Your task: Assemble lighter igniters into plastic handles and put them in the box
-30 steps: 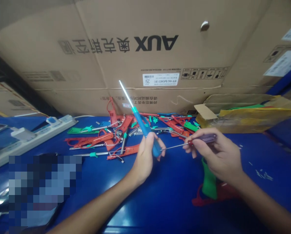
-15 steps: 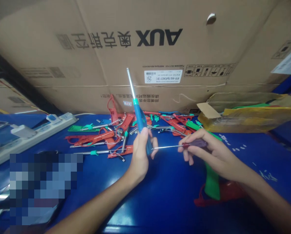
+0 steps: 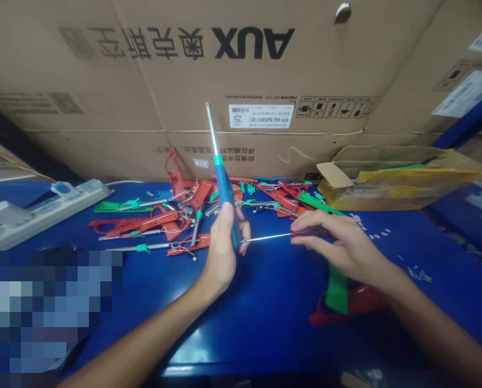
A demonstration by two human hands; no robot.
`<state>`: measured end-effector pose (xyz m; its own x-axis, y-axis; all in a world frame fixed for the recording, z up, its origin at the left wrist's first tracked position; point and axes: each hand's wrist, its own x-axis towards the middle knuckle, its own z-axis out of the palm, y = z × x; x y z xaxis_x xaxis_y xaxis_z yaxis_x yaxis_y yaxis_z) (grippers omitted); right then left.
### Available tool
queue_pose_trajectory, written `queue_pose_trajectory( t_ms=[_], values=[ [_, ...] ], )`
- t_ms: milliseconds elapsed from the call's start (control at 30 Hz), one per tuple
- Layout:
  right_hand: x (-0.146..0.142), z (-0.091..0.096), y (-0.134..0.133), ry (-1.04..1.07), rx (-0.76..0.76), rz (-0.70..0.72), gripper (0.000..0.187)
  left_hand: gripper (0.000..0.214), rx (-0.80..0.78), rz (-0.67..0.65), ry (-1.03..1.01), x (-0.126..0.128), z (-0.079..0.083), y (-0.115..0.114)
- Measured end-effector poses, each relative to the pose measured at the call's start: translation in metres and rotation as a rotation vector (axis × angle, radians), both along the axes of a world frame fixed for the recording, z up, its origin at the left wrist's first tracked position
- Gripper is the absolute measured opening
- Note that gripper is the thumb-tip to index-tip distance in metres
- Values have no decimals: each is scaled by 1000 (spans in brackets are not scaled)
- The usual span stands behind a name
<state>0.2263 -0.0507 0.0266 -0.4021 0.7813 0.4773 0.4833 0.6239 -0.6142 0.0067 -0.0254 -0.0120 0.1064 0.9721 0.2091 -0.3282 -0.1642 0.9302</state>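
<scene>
My left hand (image 3: 224,248) is closed round the handle of a blue lighter-like tool (image 3: 225,186), which has a green collar and a thin metal tube pointing up and away. In my right hand (image 3: 338,240) is a screwdriver (image 3: 305,232) with a dark red handle, gripped between thumb and fingers. Its thin shaft runs level to the left, and the tip meets the lower side of the blue handle by my left fingers. The exact contact point is too small to make out. Under my right forearm lie a green shell piece (image 3: 337,291) and a red shell piece (image 3: 360,303).
Red shells (image 3: 144,226) and metal tubes with green collars and wires lie heaped along the back. A taped cardboard box (image 3: 403,188) stands back right, a large carton (image 3: 164,108) behind. White power strips (image 3: 42,213) lie left. Small white bits (image 3: 421,275) lie scattered right.
The whole view has shifted, so things appear a little further left and higher. My right fingers have curled further round the screwdriver handle. The tip stays at the blue handle.
</scene>
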Motion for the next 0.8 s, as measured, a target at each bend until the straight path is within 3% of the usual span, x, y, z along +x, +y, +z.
queue_pose_trajectory(
  t_ms=[333,500,700,800],
  values=[
    [-2,-7,-6,-143,159,-52,5,45,41,-8,50,-1,1,-2],
    [-2,-6,-5,-105,113,-31,17,46,15,-22,51,-1,-1,-2],
    [-1,-4,-6,-124,148,-130,8,48,9,-21,98,0,-2,-4],
    [0,-4,-6,-129,119,-109,8,47,17,-46,121,1,-1,-6]
  ],
)
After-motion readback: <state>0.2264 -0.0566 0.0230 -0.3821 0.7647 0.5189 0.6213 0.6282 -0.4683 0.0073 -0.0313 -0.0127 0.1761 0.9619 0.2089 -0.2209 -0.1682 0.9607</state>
